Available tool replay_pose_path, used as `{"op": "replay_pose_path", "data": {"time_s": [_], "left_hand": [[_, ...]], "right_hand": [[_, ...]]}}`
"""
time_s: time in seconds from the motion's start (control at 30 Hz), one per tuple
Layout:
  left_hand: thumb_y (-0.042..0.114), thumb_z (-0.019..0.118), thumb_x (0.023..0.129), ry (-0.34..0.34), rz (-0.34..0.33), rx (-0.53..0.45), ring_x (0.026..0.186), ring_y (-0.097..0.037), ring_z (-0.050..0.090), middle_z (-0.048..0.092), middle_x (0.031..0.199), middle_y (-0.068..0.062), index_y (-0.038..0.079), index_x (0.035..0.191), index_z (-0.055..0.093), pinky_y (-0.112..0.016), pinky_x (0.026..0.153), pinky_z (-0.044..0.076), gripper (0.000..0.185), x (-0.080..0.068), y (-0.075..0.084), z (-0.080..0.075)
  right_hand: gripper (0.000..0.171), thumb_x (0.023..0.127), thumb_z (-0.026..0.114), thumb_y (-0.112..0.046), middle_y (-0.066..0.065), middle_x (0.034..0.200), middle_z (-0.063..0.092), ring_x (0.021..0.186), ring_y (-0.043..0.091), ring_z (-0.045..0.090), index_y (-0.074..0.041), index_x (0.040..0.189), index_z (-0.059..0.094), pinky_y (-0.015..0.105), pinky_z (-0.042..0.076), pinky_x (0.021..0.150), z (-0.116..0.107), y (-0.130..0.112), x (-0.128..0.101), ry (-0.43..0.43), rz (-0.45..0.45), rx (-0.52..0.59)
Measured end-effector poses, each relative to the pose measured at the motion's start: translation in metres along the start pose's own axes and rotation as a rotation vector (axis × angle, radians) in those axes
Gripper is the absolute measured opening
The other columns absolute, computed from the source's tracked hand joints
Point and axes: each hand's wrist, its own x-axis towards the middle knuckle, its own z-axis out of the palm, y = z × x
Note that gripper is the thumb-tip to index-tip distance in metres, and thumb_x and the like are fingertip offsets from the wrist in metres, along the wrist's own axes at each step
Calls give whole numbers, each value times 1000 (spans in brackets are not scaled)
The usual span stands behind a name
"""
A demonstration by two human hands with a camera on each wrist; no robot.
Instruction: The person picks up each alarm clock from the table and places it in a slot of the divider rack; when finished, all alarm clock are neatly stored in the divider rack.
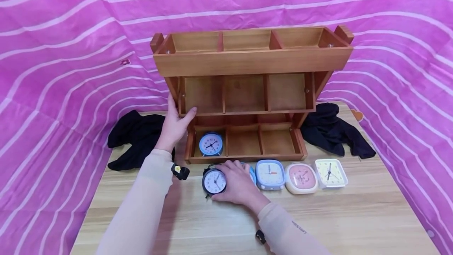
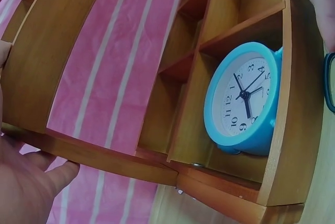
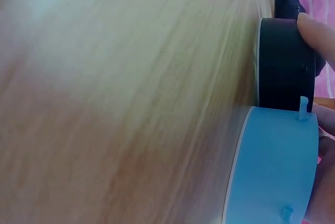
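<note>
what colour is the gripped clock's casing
The clock casing is black, showing best in the right wrist view.

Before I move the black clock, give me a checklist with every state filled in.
1. Right hand gripping the black clock: ok, thumb and fingers around it.
2. Left hand holding the wooden rack: ok, at its left side.
3. Boxed clock seated: ok, in the bottom tray's left compartment.
4. Gap to the neighbouring blue clock: not ok, their sides appear to meet.
5. Black clock lifted off the table: cannot tell.
</note>
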Motion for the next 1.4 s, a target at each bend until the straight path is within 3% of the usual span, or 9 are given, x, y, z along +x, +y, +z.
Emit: {"op": "replay_pose_path", "data": {"time_s": [0.2, 0.67, 0.97, 1.4], "left_hand": [[18, 66, 102, 13, 9, -19, 152, -36, 34, 25, 169, -14, 22, 168, 1, -54, 124, 28, 93, 1, -3, 1], [16, 65, 103, 16, 33, -38, 152, -36, 33, 24, 169, -15, 20, 168, 0, -52, 125, 27, 92, 1, -6, -1], [19, 68, 102, 23, 45, -25, 149, -38, 38, 29, 167, -17, 22, 169, 4, -53, 123, 31, 93, 2, -10, -1], [18, 69, 101, 22, 63, -40, 150, -37, 38, 28, 169, -15, 23, 169, 4, -54, 122, 31, 94, 2, -12, -1]], "right_hand": [[90, 68, 89, -68, -5, 128, 61, 118, 17, 49, -23, 142, 63, 45, 37, 94, -4, -1, -2, 13, -11, 29], [93, 67, 91, -67, -6, 123, 62, 116, 15, 52, -22, 143, 63, 43, 36, 94, -34, -8, 3, 144, -124, 84], [92, 65, 94, -63, -4, 123, 63, 116, 19, 53, -19, 141, 65, 43, 36, 92, -51, 15, 13, 198, -109, 73], [91, 67, 93, -60, -1, 124, 61, 120, 22, 47, -19, 143, 64, 45, 36, 97, -80, 38, 27, 193, -86, 88]]}}
